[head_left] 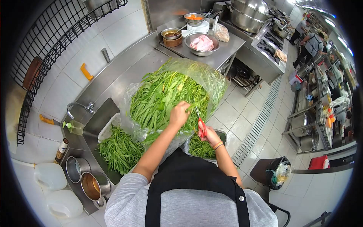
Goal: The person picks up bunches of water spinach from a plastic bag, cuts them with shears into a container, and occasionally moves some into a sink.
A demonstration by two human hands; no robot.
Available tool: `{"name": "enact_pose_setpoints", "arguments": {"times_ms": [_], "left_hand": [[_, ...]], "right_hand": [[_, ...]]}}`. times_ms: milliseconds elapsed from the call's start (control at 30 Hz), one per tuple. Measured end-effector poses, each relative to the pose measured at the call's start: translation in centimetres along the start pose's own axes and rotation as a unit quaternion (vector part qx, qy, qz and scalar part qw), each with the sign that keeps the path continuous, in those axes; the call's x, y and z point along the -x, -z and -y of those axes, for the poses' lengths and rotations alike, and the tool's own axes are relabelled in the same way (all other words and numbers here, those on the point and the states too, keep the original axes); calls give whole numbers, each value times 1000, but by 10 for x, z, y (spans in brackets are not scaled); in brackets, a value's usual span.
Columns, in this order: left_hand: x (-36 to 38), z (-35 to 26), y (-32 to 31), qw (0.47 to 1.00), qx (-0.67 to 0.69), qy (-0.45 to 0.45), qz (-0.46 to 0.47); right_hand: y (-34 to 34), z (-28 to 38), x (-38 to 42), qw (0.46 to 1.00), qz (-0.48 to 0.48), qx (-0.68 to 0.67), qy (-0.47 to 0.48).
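A large clear plastic bag point(216, 77) full of long leafy greens point(155, 100) lies open on the steel counter. Over its near right part, my left hand point(179, 114) is closed on a small bunch of greens. My right hand point(209, 135) grips red-handled scissors point(202, 127), their blades pointing up beside that bunch. Below my right hand, cut greens point(201, 146) fill a container. More greens point(120, 150) are heaped in the sink at the left, in front of a white basket point(109, 128).
Behind the bag stand a bowl of raw meat point(202, 42) and stacked plates point(198, 28). A faucet point(89, 108), pots point(90, 185) and white jugs point(51, 176) are at the left. A bin point(264, 172) stands right, and people point(313, 43) stand far off.
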State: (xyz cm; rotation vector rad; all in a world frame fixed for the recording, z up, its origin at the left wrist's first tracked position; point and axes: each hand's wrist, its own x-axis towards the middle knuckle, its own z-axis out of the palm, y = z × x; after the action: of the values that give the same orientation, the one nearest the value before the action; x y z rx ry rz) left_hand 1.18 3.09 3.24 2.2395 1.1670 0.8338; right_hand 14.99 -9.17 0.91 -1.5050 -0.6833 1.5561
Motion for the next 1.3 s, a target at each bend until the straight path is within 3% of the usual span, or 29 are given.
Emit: {"name": "enact_pose_setpoints", "arguments": {"times_ms": [300, 367, 533, 633, 667, 733, 767, 800, 867, 933, 1000, 1067, 1133, 1200, 1300], "left_hand": [[45, 5, 8, 1000, 27, -15, 5], [44, 8, 10, 997, 27, 21, -69], [-5, 9, 26, 984, -91, 128, -88], [-24, 21, 32, 967, -142, 192, -87], [-24, 29, 34, 960, -152, 217, -88], [-20, 46, 33, 961, -166, 205, -81], [-15, 50, 33, 965, -149, 189, -100], [-11, 51, 32, 968, -134, 173, -120], [-3, 38, 43, 972, -96, 191, -102], [6, 34, 48, 975, 6, 199, -103], [19, 35, 43, 974, 21, 190, -123], [36, 30, 37, 975, 61, 174, -120], [52, 20, 37, 976, 49, 183, -104], [65, 22, 35, 977, 64, 170, -114], [78, 38, 29, 980, 57, 167, -91]], "right_hand": [[-6, -38, 16, 1000, 26, 1, 10], [-6, -35, 17, 1000, 15, -18, 4], [-3, -35, -4, 1000, 2, 3, 16], [-7, -36, -19, 982, -139, 24, 128], [-9, -35, -24, 982, -138, 25, 129], [-9, -26, -34, 921, -312, 119, 202], [4, -49, -68, 902, -339, 148, 223], [4, -44, -73, 902, -339, 148, 222], [2, -28, -83, 854, -362, 237, 289], [0, -25, -92, 858, -359, 246, 274], [3, -25, -100, 903, -323, 146, 243], [6, -31, -88, 912, -306, 136, 237], [13, -48, -68, 850, -343, 187, 352], [26, -66, -41, 897, -327, 133, 267], [59, -125, -23, 912, -322, 117, 227]]}}
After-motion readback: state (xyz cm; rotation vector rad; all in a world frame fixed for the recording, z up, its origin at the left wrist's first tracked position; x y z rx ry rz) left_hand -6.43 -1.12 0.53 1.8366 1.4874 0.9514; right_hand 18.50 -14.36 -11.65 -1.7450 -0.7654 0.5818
